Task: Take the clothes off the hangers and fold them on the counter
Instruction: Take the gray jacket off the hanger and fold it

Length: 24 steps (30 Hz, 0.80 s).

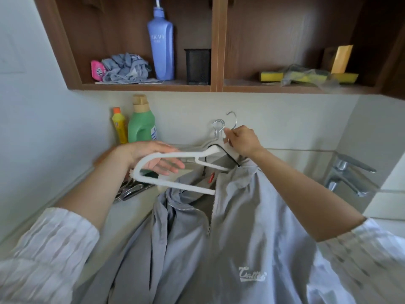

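Hand (pixel 242 140) pinching hanger (pixel 175 170) above, seemingly, counter (pixel 131 207).

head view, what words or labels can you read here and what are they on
"AQUAIR": on the blue pump bottle on the shelf; the smaller line beneath is too blurred.
White script logo on the grey jacket chest: stylised, not legible.
Labels on the green bottle, yellow bottle and pink packet: too small to read.

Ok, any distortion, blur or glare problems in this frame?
Head view: wide-angle bending curves the shelf edge and stretches the sleeves at the corners; light is soft and even, no harsh glare; hands, hanger and jacket read clearly, only slightly soft.
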Tool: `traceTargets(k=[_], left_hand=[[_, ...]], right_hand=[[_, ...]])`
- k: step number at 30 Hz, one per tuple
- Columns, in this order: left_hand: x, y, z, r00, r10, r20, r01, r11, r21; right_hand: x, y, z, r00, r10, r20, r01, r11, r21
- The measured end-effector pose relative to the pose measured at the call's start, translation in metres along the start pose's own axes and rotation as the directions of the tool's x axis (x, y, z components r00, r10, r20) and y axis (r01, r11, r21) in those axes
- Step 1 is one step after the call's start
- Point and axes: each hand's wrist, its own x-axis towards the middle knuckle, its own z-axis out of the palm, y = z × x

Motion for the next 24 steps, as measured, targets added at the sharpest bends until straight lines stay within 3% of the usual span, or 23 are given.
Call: traceTargets(k=[3, 5, 8, 10, 12, 14, 15, 17, 18, 20, 22, 24], left_hand=[[0.008, 0.009, 0.015, 0.991, -0.041, -0.129, 0.080, 0.946, 0.313], [0.019, 0.001, 0.021, 0.979, -0.033, -0.202, 0.116, 0.903, 0.414], [0.026, -0.010, 0.023, 0.962, 0.034, -0.271, 0.108, 0.865, 0.490], [0.028, -0.012, 0.022, 0.955, 0.083, -0.284, 0.074, 0.863, 0.499], [0.031, -0.015, 0.019, 0.950, 0.108, -0.293, 0.058, 0.860, 0.506], [0.034, -0.019, 0.018, 0.946, 0.111, -0.303, 0.062, 0.860, 0.507], [0.035, -0.021, 0.018, 0.944, 0.105, -0.312, 0.072, 0.859, 0.507], [0.036, -0.025, 0.019, 0.938, 0.100, -0.332, 0.101, 0.836, 0.539], [0.035, -0.027, 0.018, 0.932, 0.104, -0.348, 0.121, 0.816, 0.566], [0.034, -0.030, 0.012, 0.921, 0.104, -0.375, 0.152, 0.790, 0.594], [0.034, -0.032, 0.004, 0.918, 0.092, -0.387, 0.172, 0.784, 0.596], [0.032, -0.033, -0.002, 0.909, 0.082, -0.409, 0.196, 0.781, 0.593]], right_hand=[[0.003, -0.001, 0.010, 0.991, 0.101, 0.091, -0.084, 0.982, -0.170], [-0.006, -0.002, 0.014, 0.991, 0.137, 0.010, -0.129, 0.951, -0.281], [-0.025, 0.003, 0.019, 0.995, 0.030, -0.090, -0.067, 0.897, -0.437], [-0.033, 0.005, 0.022, 0.995, 0.011, 0.103, 0.030, 0.918, -0.395], [-0.038, 0.006, 0.028, 0.921, 0.059, 0.386, 0.091, 0.929, -0.359], [-0.040, 0.010, 0.035, 0.883, 0.047, 0.467, 0.171, 0.895, -0.413], [-0.041, 0.010, 0.037, 0.892, -0.006, 0.452, 0.184, 0.918, -0.351], [-0.046, 0.006, 0.031, 0.925, -0.097, 0.368, 0.080, 0.995, 0.061], [-0.046, 0.003, 0.026, 0.955, -0.077, 0.287, -0.021, 0.945, 0.325], [-0.037, 0.000, 0.012, 0.988, 0.076, 0.135, -0.151, 0.667, 0.729], [-0.027, 0.004, -0.001, 0.973, 0.228, 0.038, -0.138, 0.445, 0.885], [-0.020, 0.022, -0.009, 0.959, 0.278, 0.047, -0.174, 0.452, 0.875]])
